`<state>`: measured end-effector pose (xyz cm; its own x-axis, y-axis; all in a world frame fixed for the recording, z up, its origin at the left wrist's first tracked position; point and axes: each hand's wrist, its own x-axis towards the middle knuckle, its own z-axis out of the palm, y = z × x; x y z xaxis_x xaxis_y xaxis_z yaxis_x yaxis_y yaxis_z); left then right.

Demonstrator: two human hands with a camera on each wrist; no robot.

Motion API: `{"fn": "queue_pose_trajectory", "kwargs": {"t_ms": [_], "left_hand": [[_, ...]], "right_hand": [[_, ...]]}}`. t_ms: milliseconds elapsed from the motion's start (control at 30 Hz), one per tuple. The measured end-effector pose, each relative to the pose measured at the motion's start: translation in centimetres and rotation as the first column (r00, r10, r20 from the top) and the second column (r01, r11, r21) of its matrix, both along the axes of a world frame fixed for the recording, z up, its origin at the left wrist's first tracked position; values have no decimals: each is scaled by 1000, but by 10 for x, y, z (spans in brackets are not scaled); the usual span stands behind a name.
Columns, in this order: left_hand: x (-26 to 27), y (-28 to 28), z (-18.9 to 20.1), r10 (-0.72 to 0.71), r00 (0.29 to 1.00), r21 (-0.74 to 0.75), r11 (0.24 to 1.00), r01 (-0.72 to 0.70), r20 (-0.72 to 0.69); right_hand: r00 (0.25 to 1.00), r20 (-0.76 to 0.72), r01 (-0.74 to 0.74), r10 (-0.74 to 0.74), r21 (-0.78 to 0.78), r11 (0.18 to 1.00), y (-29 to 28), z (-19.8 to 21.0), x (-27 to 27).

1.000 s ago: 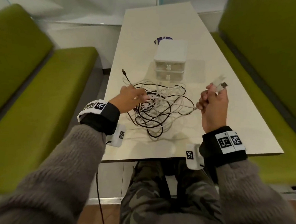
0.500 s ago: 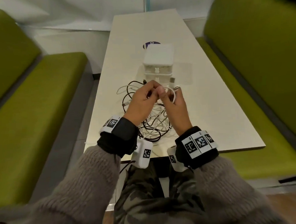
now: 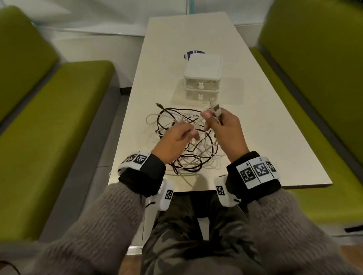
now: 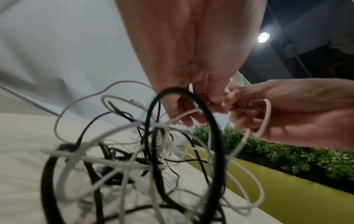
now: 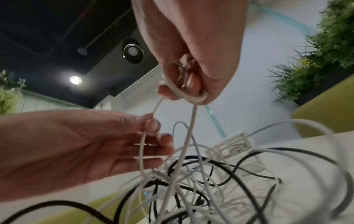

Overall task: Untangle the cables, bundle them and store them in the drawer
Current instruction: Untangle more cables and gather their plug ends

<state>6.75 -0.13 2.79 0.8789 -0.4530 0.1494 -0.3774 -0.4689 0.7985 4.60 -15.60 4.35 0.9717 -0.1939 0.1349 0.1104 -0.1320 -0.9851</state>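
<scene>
The right hand [image 3: 228,132] is curled round a small loop of white cable [image 5: 184,91], with the USB plug [image 3: 216,108] sticking up out of the fist and pointing away from the person, toward the drawer unit [image 3: 202,77]. From that loop the white cable runs down and across to the left hand [image 3: 174,141], which pinches it between thumb and fingertips [image 5: 153,124] just beside the right hand; its other fingers lie loosely extended.

Both hands hover above the tangle of cables [image 3: 187,141], white and black strands looped over one another on the near end of the table [image 3: 270,132]. The tangle has no single long axis; one black plug end [image 3: 159,105] pokes out toward the far left.

The drawer unit stands just beyond the tangle, its two drawers closed and their fronts facing the person.

In both wrist views the nearest loops are blurred, and which strand joins which cannot be followed. How many cables there are cannot be told. A dark sticker [image 3: 190,53] is half hidden behind the unit.
</scene>
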Motion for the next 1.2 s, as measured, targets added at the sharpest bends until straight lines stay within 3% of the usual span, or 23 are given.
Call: {"fn": "queue_pose_trajectory", "kwargs": {"t_ms": [100, 300, 400, 467, 567, 667, 800, 933, 1033, 1200], "left_hand": [[8, 2, 12, 36, 996, -32, 999, -33, 79], [6, -7, 15, 2, 987, -19, 1000, 1, 158], [2, -8, 10, 66, 929, 176, 975, -138, 364], [-1, -9, 10, 96, 904, 303, 923, -238, 418], [-10, -13, 15, 149, 948, 324, 915, -240, 280], [-31, -28, 12, 261, 938, 300, 898, -323, 228], [-48, -35, -10, 276, 952, -17, 960, -280, -130], [-25, -13, -24, 170, 982, 75, 983, -165, -76], [2, -2, -21, 121, 985, 136, 985, -104, -122], [43, -2, 2, 142, 986, 258, 959, -115, -86]], "right_hand": [[997, 1, -75, 75, 7, 997, 0, -1, -6], [998, 22, 51, -55, 151, 987, 6, -7, -9], [996, 36, 76, -86, 228, 971, 10, -7, -11], [990, 26, 126, -137, 247, 961, 10, -8, -10], [991, 27, 127, -134, 185, 975, 14, -12, -10], [993, 41, 104, -111, 141, 985, 21, -15, -13], [985, 96, 124, -144, 193, 973, 18, -11, -14], [981, 130, 113, -145, 231, 966, 4, -4, -15], [984, 139, 76, -110, 228, 971, 2, 4, -19], [977, 189, 32, -99, 331, 943, -5, 29, -28]]}}
